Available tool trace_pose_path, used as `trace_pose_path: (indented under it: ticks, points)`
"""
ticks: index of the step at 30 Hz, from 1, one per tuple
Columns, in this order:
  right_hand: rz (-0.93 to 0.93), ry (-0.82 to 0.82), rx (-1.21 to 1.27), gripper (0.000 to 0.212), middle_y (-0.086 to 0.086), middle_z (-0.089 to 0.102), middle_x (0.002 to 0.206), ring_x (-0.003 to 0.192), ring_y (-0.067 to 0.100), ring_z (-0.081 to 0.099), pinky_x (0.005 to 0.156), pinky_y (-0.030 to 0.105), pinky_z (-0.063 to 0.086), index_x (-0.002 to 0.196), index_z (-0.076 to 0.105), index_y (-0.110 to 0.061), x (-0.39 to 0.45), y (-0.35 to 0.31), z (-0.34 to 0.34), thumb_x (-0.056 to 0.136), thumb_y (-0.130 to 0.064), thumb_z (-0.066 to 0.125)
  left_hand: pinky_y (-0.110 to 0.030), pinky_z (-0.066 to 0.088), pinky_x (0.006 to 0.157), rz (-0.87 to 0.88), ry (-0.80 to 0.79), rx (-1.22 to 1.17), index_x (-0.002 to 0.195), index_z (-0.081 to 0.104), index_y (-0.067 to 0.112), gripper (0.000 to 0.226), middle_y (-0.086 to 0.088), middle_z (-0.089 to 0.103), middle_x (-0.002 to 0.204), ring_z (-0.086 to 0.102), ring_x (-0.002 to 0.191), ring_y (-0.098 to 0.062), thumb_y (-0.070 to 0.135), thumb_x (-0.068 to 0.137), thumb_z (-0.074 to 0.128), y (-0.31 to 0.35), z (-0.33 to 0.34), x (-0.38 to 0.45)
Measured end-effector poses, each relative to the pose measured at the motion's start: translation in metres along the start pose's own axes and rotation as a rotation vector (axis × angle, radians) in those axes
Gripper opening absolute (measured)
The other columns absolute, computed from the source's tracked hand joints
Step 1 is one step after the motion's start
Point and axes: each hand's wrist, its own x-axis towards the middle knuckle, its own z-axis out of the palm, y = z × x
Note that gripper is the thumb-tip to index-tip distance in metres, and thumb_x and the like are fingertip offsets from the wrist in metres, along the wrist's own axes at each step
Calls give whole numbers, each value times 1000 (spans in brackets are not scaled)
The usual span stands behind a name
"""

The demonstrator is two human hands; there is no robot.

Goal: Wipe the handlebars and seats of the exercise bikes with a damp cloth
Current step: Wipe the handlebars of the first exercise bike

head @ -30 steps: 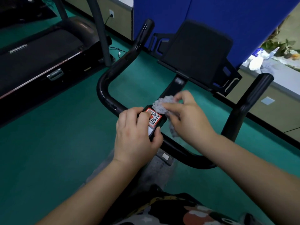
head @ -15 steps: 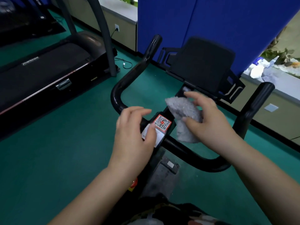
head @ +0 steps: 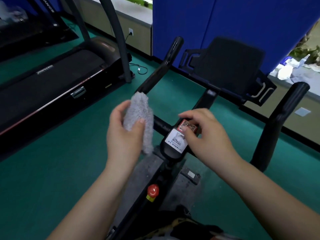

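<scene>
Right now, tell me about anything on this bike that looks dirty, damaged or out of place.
The bike's lower frame below the QR sticker looks dusty and grey, unlike the glossy handlebar. Nothing else stands out; the left hand holds the cloth beside the bar.

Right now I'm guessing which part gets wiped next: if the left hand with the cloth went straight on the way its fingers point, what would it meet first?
Probably the handlebar's left arm: the left hand holds the cloth just short of it, though depth is unclear.
</scene>
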Motion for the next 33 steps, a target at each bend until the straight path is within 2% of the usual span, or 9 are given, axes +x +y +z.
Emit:
trace_pose_path:
  ticks: [3, 6, 11, 13, 17, 23, 29, 31, 33]
  points:
    - [59, 41, -242, 36, -3, 41, 117, 111, 19, 42, 95, 31, 39, 118, 59, -31, -2, 17, 5, 84, -43, 63, -8, 34, 97, 251, -44, 301, 136, 49, 24, 53, 12, 51, 130, 48, 116, -1, 14, 87, 66, -17, 2, 10]
    - [117, 42, -174, 42, 1, 33, 113, 106, 26, 46, 93, 36, 44, 123, 50, -36, -8, 22, 22, 84, -46, 60, -15, 27, 96, 451, -236, 573, 127, 60, 21, 40, 2, 53, 130, 47, 112, -20, 29, 88, 63, -42, 21, 6]
    - [168, -25, -107, 50, 4, 32, 108, 96, 28, 51, 90, 39, 47, 132, 38, -37, 0, 28, 28, 86, -50, 53, -33, 46, 80, 465, -267, 781, 118, 63, 32, 32, 9, 53, 125, 52, 102, -24, 43, 93, 47, -39, 33, 28]
    - [183, -75, -80, 53, 6, 32, 109, 94, 31, 53, 88, 37, 46, 135, 35, -36, 5, 30, 28, 87, -52, 50, -29, 45, 83, 450, -267, 718, 118, 63, 30, 30, 12, 52, 124, 54, 104, -19, 41, 95, 47, -42, 34, 25]
    - [180, -128, -46, 56, 6, 33, 112, 96, 29, 53, 84, 33, 43, 136, 30, -37, 5, 35, 26, 87, -56, 48, -4, 34, 90, 386, -207, 437, 113, 68, 19, 28, 15, 48, 120, 46, 108, 11, 29, 92, 53, -52, 27, -13]
    - [191, -134, -30, 59, 11, 40, 117, 99, 32, 53, 86, 34, 43, 138, 30, -35, 9, 37, 30, 87, -57, 49, -33, 50, 78, 435, -334, 774, 101, 71, 39, 23, 14, 62, 107, 59, 96, -10, 46, 92, 52, -20, 42, 32]
    - [201, -133, -40, 53, 13, 50, 111, 93, 27, 54, 77, 30, 38, 134, 31, -36, 12, 36, 32, 88, -56, 46, -26, 43, 93, 501, -246, 457, 121, 65, 31, 29, 17, 56, 131, 58, 105, -11, 32, 96, 50, -60, 20, -11]
    - [208, -117, -58, 51, 10, 49, 108, 91, 26, 54, 78, 31, 39, 133, 32, -37, 11, 35, 33, 88, -57, 45, -20, 42, 82, 557, -228, 553, 116, 68, 32, 28, 17, 60, 126, 60, 91, -16, 35, 96, 48, -59, 23, 1]
    - [213, -108, -80, 50, 9, 49, 107, 92, 27, 53, 79, 33, 40, 132, 33, -38, 9, 34, 34, 87, -58, 44, -25, 44, 69, 669, -247, 753, 105, 71, 34, 28, 14, 68, 112, 61, 83, -21, 42, 94, 46, -39, 33, 32]
